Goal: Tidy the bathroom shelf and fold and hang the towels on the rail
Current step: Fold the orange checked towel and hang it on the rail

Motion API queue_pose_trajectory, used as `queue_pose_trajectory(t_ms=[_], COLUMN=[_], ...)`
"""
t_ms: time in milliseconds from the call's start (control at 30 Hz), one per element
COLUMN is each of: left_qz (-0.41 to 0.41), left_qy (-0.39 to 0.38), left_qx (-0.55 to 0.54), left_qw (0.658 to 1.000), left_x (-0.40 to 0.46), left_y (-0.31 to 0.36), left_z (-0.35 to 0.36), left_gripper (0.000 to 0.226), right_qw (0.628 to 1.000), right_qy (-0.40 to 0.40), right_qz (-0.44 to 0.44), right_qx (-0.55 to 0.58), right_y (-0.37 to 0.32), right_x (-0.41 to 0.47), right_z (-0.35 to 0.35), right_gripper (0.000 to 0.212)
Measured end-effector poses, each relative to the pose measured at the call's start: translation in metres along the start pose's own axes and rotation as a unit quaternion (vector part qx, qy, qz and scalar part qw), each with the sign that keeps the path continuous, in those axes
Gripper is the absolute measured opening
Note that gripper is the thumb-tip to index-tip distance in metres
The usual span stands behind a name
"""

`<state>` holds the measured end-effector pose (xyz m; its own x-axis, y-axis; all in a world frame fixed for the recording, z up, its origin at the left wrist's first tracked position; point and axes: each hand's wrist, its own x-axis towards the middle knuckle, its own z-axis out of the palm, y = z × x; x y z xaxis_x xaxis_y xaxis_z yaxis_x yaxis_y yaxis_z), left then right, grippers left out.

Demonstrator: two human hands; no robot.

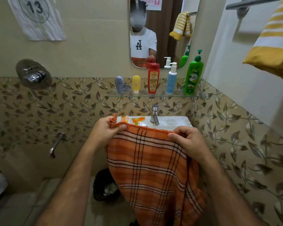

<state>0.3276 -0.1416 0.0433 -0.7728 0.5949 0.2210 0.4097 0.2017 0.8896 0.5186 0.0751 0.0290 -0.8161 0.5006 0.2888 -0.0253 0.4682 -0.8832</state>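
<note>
An orange checked towel (153, 168) hangs in front of the sink, held by its top edge. My left hand (107, 129) pinches the left corner of that edge, and my right hand (186, 141) grips the right corner. A yellow-and-white striped towel (274, 38) hangs over the metal rail (252, 3) at the upper right. On the glass shelf (155, 95) several bottles stand upright in a row: a grey tube (119, 84), a yellow tube (136, 84), a red bottle (153, 78), a blue pump bottle (171, 79) and a green pump bottle (194, 74).
Small orange sachets (134, 120) lie on the white sink (173, 121) beside the tap (154, 115). A mirror (170, 30) hangs above the shelf. A black bin (104, 185) stands on the floor below. A shower valve (33, 74) and spout (56, 144) sit on the left wall.
</note>
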Motion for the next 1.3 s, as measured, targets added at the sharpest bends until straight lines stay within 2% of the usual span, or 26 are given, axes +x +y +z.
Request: queue_pose_trajectory(t_ms=[67, 167, 233, 300, 367, 467, 567, 600, 633, 667, 733, 767, 867, 933, 1033, 1133, 1233, 1300], left_qz=[0.006, 0.007, 0.002, -0.042, -0.063, -0.034, 0.041, 0.053, 0.061, 0.067, 0.069, 0.074, 0.094, 0.061, 0.029, 0.009, 0.011, 0.020], left_qy=[-0.031, -0.091, -0.078, -0.023, 0.025, 0.002, -0.081, -0.104, -0.114, -0.114, -0.105, -0.104, -0.114, -0.124, -0.113, -0.101, -0.090, -0.079], left_qx=[-0.044, -0.125, -0.205, -0.273, -0.243, -0.178, -0.022, 0.047, 0.104, 0.139, 0.129, 0.113, 0.092, 0.032, -0.055, -0.103, -0.128, -0.140], left_qw=[0.999, 0.988, 0.976, 0.961, 0.968, 0.983, 0.996, 0.992, 0.986, 0.981, 0.984, 0.985, 0.985, 0.990, 0.992, 0.989, 0.988, 0.987], left_x=[-0.003, -0.006, -0.008, -0.010, -0.005, -0.002, -0.003, -0.004, -0.003, -0.002, 0.000, 0.001, 0.001, 0.001, -0.001, -0.002, -0.001, 0.000], left_y=[0.003, 0.005, 0.009, 0.017, 0.018, 0.019, 0.023, 0.025, 0.027, 0.027, 0.027, 0.027, 0.026, 0.026, 0.028, 0.032, 0.036, 0.038], left_z=[0.001, 0.000, 0.007, 0.019, 0.031, 0.044, 0.046, 0.046, 0.047, 0.048, 0.048, 0.047, 0.044, 0.042, 0.040, 0.043, 0.047, 0.046], left_gripper=[0.005, 0.019, 0.013, 0.017, 0.012, 0.009, 0.063, 0.073, 0.069, 0.053, 0.024, 0.019, 0.019, 0.019, 0.023, 0.029, 0.032, 0.028], right_qw=[0.999, 0.997, 0.998, 0.998, 0.999, 0.998, 0.995, 0.995, 0.995, 0.996, 0.997, 0.997, 0.999, 1.000, 0.995, 0.984, 0.987, 0.990], right_qy=[0.032, 0.067, 0.063, 0.052, 0.038, 0.046, 0.053, 0.047, 0.040, 0.032, 0.015, 0.009, 0.010, 0.004, -0.014, -0.002, 0.021, -0.003], right_qz=[-0.014, -0.013, -0.001, -0.001, -0.009, -0.040, -0.065, -0.071, -0.074, -0.074, -0.073, -0.072, -0.045, -0.002, 0.054, 0.065, 0.086, 0.127], right_qx=[-0.037, -0.044, 0.004, 0.036, 0.036, -0.016, -0.048, -0.053, -0.053, -0.048, -0.036, -0.030, -0.007, -0.007, -0.078, -0.164, -0.136, -0.069], right_y=[0.007, 0.015, 0.014, 0.008, 0.003, -0.002, -0.007, -0.009, -0.010, -0.011, -0.014, -0.014, -0.009, 0.000, 0.019, 0.033, 0.043, 0.049], right_x=[0.001, -0.001, -0.004, -0.007, -0.007, -0.002, 0.006, 0.008, 0.010, 0.010, 0.009, 0.009, 0.007, 0.003, -0.008, -0.018, -0.026, -0.032], right_z=[0.001, 0.002, 0.006, 0.012, 0.020, 0.033, 0.039, 0.040, 0.040, 0.041, 0.042, 0.043, 0.039, 0.037, 0.038, 0.046, 0.057, 0.064], right_gripper=[0.018, 0.015, 0.015, 0.017, 0.023, 0.026, 0.018, 0.015, 0.014, 0.013, 0.010, 0.009, 0.008, 0.012, 0.021, 0.019, 0.019, 0.025])
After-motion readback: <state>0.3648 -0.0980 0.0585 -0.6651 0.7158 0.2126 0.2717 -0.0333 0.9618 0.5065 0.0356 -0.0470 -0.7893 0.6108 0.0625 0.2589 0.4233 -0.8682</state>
